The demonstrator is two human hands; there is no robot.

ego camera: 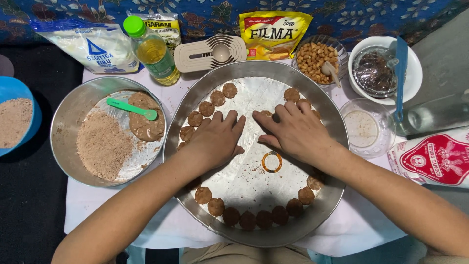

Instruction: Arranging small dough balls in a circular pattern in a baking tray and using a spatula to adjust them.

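Overhead, white cloth (97, 215), round metal tray (195, 93), patterned blue fabric (342, 19)

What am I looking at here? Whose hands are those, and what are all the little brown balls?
There is no machine here. A person wears a camera on their head, so the one picture looks down at their own two hands. The left hand and the right hand lie flat, palms down, in a big round metal tray. Small brown dough balls sit in a ring along its edge. Neither hand clearly holds anything. To the left, a smaller pan holds brown dough, crumbs and a green spoon. Behind are an oil bottle and a bowl of peanuts.
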